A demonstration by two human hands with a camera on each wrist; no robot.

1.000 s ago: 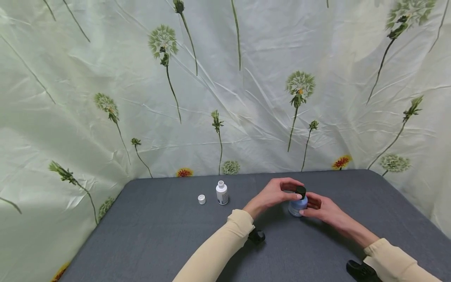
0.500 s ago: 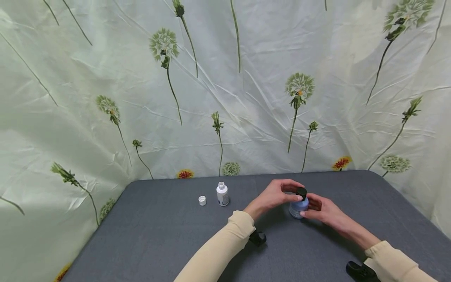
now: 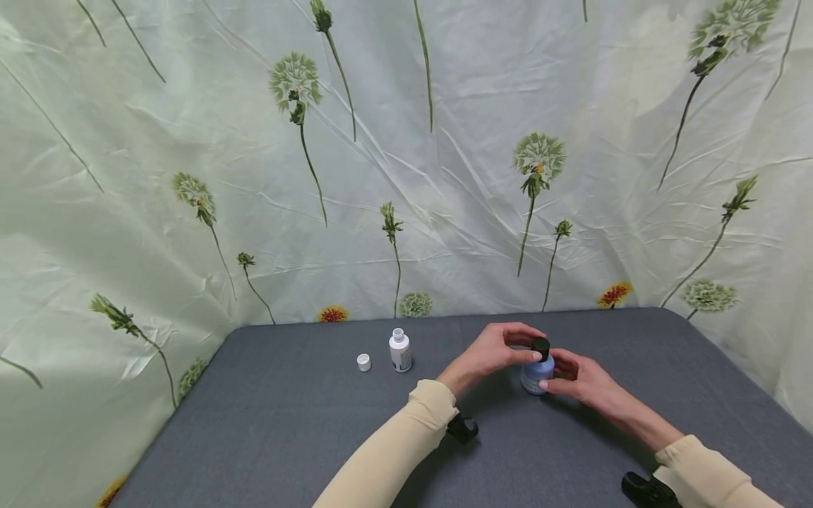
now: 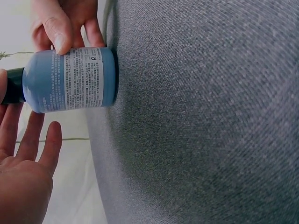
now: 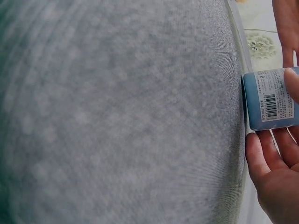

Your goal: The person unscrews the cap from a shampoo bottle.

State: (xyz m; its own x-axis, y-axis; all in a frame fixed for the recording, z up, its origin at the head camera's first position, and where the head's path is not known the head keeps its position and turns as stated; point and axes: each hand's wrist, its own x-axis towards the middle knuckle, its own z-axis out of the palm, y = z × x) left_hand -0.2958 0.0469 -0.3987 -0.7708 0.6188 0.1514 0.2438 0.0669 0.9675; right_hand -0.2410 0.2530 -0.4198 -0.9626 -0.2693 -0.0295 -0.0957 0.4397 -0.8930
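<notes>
A blue bottle with a printed label and a black cap stands upright on the grey cloth. My left hand pinches the cap from the left, thumb in front and fingers behind. From the right, my right hand grips the bottle's body, its thumb on the front. Close up in the left wrist view, the label on the bottle shows dense small print, and the cap sits on its neck. A barcode on the bottle faces the right wrist view.
To the left stands a small white bottle with its neck uncovered. A white cap lies beside it on the grey table. A flower-printed curtain hangs behind the table's back edge.
Both hands stay on the blue bottle and its cap, with almost no movement. The whole head view has shifted slightly.
</notes>
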